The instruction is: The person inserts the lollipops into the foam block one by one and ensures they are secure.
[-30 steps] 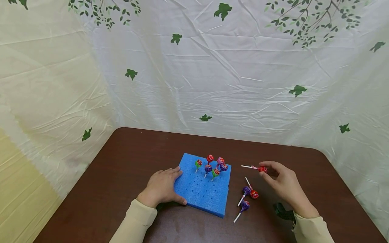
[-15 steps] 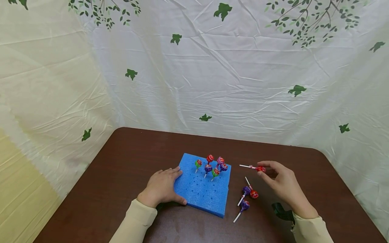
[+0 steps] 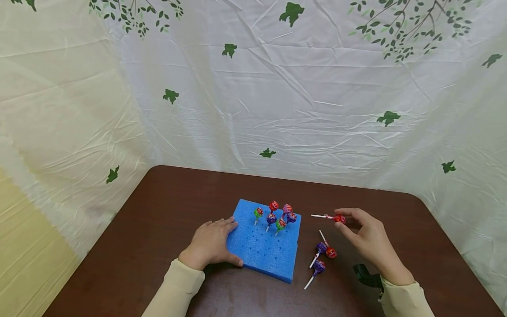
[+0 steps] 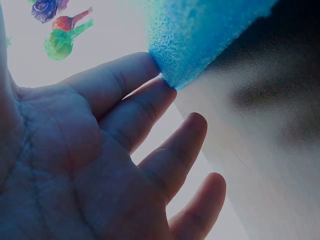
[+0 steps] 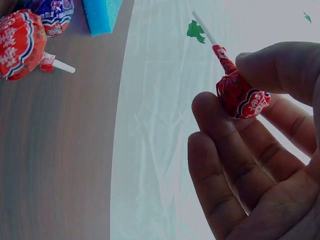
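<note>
A blue foam block [image 3: 263,253] with rows of small holes lies on the table, several lollipops standing upright in its far part, among them a green one [image 3: 281,225]. My left hand [image 3: 210,244] rests along the block's left side; its fingertips touch the foam in the left wrist view, fingers fairly straight. Right of the block, above the table, my right hand [image 3: 368,237] pinches a red-wrapped lollipop [image 5: 243,97] by its head between thumb and fingers. Its white stick points left in the head view, toward the block.
Below the right hand lie loose lollipops: a red one [image 3: 331,252] and two purple ones [image 3: 319,267]. A dark strap [image 3: 366,276] hangs at the right wrist. A white curtain with leaf prints [image 3: 253,110] hangs behind the brown table [image 3: 190,189].
My right hand has shifted slightly left with the red lollipop, closer to the foam block. The left hand and the block have stayed put.
</note>
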A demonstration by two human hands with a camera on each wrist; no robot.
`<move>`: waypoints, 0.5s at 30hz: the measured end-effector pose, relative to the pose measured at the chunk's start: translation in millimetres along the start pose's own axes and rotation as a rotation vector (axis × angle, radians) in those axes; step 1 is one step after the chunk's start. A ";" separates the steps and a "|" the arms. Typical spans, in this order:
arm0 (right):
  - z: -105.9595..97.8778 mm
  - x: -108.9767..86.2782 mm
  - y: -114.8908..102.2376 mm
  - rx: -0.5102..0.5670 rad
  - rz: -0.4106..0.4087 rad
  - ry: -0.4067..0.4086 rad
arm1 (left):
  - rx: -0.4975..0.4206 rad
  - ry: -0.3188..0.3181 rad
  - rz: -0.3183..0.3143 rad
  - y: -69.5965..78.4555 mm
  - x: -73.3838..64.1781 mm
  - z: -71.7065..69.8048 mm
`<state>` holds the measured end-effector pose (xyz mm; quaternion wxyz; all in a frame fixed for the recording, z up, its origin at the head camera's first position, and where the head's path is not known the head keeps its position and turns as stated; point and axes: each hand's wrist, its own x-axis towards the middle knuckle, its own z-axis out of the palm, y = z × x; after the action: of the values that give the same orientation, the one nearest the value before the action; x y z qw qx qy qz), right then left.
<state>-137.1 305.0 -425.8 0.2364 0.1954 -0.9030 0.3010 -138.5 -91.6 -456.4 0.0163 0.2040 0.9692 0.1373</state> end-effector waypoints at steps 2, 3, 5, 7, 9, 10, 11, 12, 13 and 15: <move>-0.4 1.2 -0.2 0.006 -0.003 0.001 | -0.002 0.002 -0.002 0.4 0.4 -0.2; -0.6 1.7 -0.4 0.009 -0.004 0.002 | -0.002 0.003 -0.003 0.6 0.6 -0.2; -1.0 3.0 -0.9 0.013 -0.010 0.006 | -0.003 0.004 -0.005 1.0 1.0 -0.3; -1.1 4.2 -1.3 0.016 -0.019 0.010 | -0.004 0.005 -0.007 1.2 1.3 -0.4; -1.1 5.5 -1.5 0.020 -0.028 0.015 | -0.005 0.002 -0.010 1.2 2.0 -0.2; -1.0 6.2 -1.5 0.022 -0.033 0.018 | -0.006 0.001 -0.012 1.2 2.3 -0.3; -1.0 6.7 -1.5 0.025 -0.037 0.020 | -0.007 -0.001 -0.014 1.3 2.5 -0.2; -0.9 7.3 -1.3 0.030 -0.041 0.022 | -0.007 -0.003 -0.016 1.4 2.8 -0.2; -1.1 7.7 -1.6 0.034 -0.044 0.024 | -0.006 -0.005 -0.017 1.5 2.9 -0.5; -1.5 8.3 -2.3 0.039 -0.049 0.025 | -0.005 -0.008 -0.019 2.1 2.6 -1.4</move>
<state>-142.2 302.5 -419.1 0.2511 0.2182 -0.8888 0.3152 -140.2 -89.1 -454.4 0.0220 0.1954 0.9706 0.1389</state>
